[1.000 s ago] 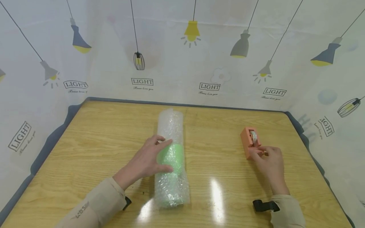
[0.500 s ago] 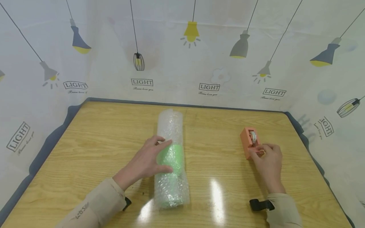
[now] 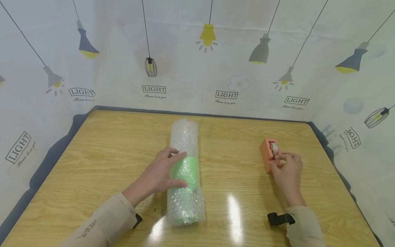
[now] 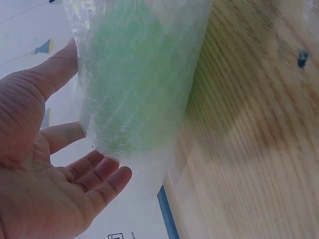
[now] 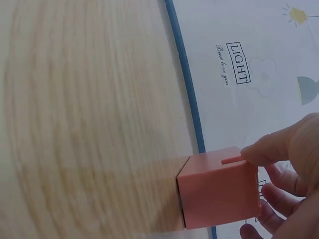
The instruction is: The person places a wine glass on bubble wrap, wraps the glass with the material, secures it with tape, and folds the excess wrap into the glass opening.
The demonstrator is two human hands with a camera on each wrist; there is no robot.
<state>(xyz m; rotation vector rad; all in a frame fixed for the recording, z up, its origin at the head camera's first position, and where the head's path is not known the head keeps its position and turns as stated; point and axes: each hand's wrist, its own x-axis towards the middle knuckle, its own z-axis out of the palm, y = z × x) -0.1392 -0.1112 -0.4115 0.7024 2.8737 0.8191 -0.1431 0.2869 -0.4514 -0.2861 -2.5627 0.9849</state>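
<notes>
**Lamp-printed backdrop [image 3: 191,79], wooden tabletop [image 3: 123,137]: right hand [image 3: 288,171] edges inward at dispenser [image 3: 265,157]**

The right hand has shifted slightly inward at the orange dispenser, suggesting that its tape [image 3: 273,147] is being worked. The thumb touches the dispenser's edge; whether the fingers pinch tape cannot be told. The left hand [image 3: 158,171] has its fingers spread apart, touching the bubble-wrapped bundle [image 3: 185,204], well left of the dispenser.

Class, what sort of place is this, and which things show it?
Probably an indoor packing workspace: a wooden table bearing a bubble-wrapped bundle and an orange tape dispenser.
</notes>
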